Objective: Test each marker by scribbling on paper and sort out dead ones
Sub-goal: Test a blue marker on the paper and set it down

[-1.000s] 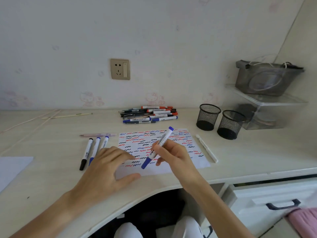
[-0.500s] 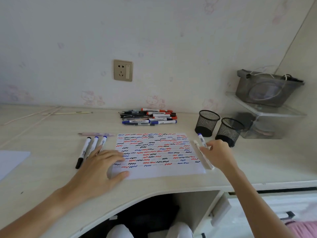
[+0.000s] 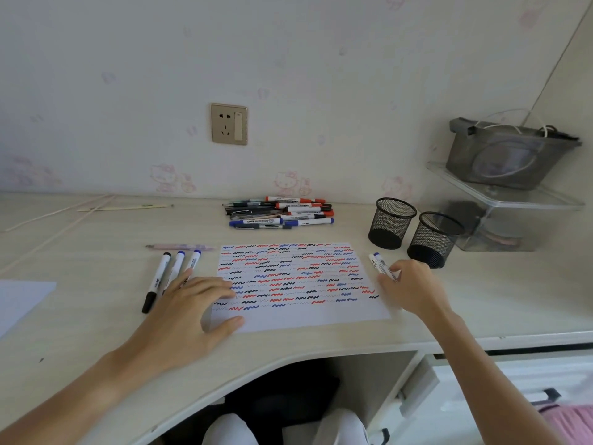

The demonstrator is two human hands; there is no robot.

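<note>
The white paper (image 3: 321,319), covered in red, blue and black squiggles, lies on the desk. My left hand (image 3: 189,306) presses flat on its left edge, fingers spread. To the right of the sheet, my right hand (image 3: 412,292) pinches the lower end of a blue-capped marker (image 3: 381,264), which lies low alongside a white pen (image 3: 372,260) on the desk. Three markers (image 3: 167,271) lie side by side left of the paper, partly under my left fingers. At the back, a pile of markers (image 3: 282,211) sits near the wall.
Two black mesh cups (image 3: 392,223) (image 3: 433,239) stand right of the paper, just behind my right hand. A pink pen (image 3: 179,247) lies above the three markers. Another sheet (image 3: 19,300) is at the far left. A clear shelf with a grey box (image 3: 510,152) fills the right corner.
My right hand carried the blue marker from the paper to the right side and lowered it beside the white pen. My left hand stayed on the paper.
</note>
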